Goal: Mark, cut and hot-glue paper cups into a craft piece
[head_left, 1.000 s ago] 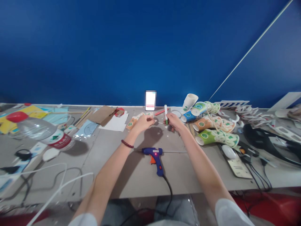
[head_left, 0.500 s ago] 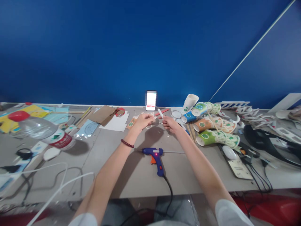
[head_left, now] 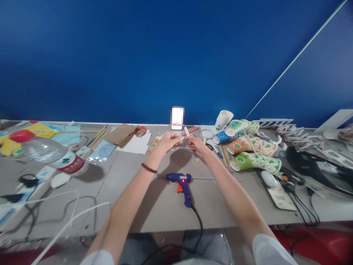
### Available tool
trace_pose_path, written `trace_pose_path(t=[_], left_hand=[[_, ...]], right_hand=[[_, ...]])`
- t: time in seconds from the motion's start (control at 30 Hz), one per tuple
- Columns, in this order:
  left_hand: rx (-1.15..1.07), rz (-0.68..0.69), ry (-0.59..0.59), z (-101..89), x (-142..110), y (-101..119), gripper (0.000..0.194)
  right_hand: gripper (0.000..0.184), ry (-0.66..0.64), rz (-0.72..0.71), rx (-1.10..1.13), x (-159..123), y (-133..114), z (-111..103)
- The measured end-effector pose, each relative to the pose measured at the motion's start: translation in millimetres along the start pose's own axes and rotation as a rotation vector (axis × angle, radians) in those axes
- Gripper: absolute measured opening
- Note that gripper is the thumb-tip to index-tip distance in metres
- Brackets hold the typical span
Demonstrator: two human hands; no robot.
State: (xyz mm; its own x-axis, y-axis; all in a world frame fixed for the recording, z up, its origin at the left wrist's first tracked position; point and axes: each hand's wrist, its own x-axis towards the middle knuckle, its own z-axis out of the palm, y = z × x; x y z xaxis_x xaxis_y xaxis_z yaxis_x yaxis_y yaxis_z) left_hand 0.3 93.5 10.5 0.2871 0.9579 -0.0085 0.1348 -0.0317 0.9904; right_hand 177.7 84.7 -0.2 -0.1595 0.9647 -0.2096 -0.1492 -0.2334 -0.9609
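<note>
My left hand (head_left: 170, 142) is closed in a pinch above the middle of the table, a dark red bead bracelet (head_left: 149, 168) on its wrist. What lies between its fingertips is pale and too small to make out. Just to the right, my right hand (head_left: 197, 145) is wrapped round a slim white stick (head_left: 186, 131) that points up and away from me. The two hands are close but apart. An orange patterned paper cup (head_left: 154, 144) lies partly behind my left hand. Nearer to me rests a blue glue gun (head_left: 183, 178) with an orange trigger and a lit red light.
A phone (head_left: 177, 117) leans on the blue wall. Several paper cups (head_left: 242, 162) lie at the right, beside wooden sticks (head_left: 225, 155) and a white mouse (head_left: 268, 179). Cardboard (head_left: 120, 134), white paper (head_left: 135, 146), a tilted water bottle (head_left: 52, 152) and a power strip (head_left: 41, 184) occupy the left.
My right hand has moved slightly left with the white stick, closer to my left hand. A black ring-shaped handle beside its wrist now shows. My left hand has barely moved.
</note>
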Motion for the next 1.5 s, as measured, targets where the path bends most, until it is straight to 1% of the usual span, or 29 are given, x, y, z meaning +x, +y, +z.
trace_pose_path(t=[0.2, 0.37, 0.53, 0.67, 0.8, 0.93, 1.0, 1.07, 1.13, 1.2, 1.27, 1.3, 1.33, 1.37, 1.43, 1.5], left_hand=[[-0.009, -0.024, -0.006, -0.1, -1, 1, 0.023], [-0.028, -0.040, -0.021, 0.5, -1, 3, 0.018], [-0.028, -0.028, -0.022, 0.6, -2, 4, 0.019], [-0.018, -0.021, -0.026, 0.2, -2, 3, 0.021], [0.010, -0.038, -0.015, -0.3, 0, 0, 0.022], [0.029, -0.043, -0.017, -0.6, 1, -2, 0.021], [0.024, -0.035, -0.019, -0.6, 0, -1, 0.020], [0.014, -0.032, -0.012, -0.6, 0, -1, 0.019], [0.009, -0.036, 0.009, -0.6, 1, -1, 0.018], [0.005, -0.039, 0.032, -0.6, 2, -2, 0.016], [-0.011, -0.039, 0.034, -0.5, 3, -3, 0.015], [-0.017, -0.039, 0.026, -0.5, 3, -4, 0.015], [-0.020, -0.038, 0.018, -0.5, 3, -5, 0.015], [-0.021, -0.035, 0.010, -0.4, 3, -6, 0.016], [-0.023, -0.031, -0.008, -0.2, 2, -6, 0.017], [-0.044, -0.031, -0.024, 0.0, 1, -6, 0.018]], right_hand=[[0.020, 0.051, 0.064, 0.025, -3, 2, 5], [0.022, 0.079, 0.083, 0.033, -2, 4, 3], [0.014, 0.099, 0.060, -0.012, 5, 10, 1], [0.014, 0.119, 0.017, -0.082, 12, 18, -3], [0.019, 0.163, -0.050, -0.151, 16, 23, -8], [0.023, 0.225, -0.147, -0.206, 16, 21, -9], [0.025, 0.262, -0.220, -0.240, 14, 18, -8], [0.028, 0.312, -0.325, -0.313, 11, 14, -7], [0.030, 0.394, -0.452, -0.414, 7, 7, -8], [0.029, 0.512, -0.594, -0.504, 3, -1, -11], [0.026, 0.665, -0.729, -0.582, -1, -10, -17], [0.027, 0.714, -0.767, -0.604, -3, -15, -21], [0.027, 0.745, -0.777, -0.597, -5, -20, -24], [0.027, 0.749, -0.766, -0.561, -6, -24, -28], [0.028, 0.695, -0.707, -0.403, -7, -33, -32], [0.029, 0.603, -0.619, -0.184, -7, -39, -34]])
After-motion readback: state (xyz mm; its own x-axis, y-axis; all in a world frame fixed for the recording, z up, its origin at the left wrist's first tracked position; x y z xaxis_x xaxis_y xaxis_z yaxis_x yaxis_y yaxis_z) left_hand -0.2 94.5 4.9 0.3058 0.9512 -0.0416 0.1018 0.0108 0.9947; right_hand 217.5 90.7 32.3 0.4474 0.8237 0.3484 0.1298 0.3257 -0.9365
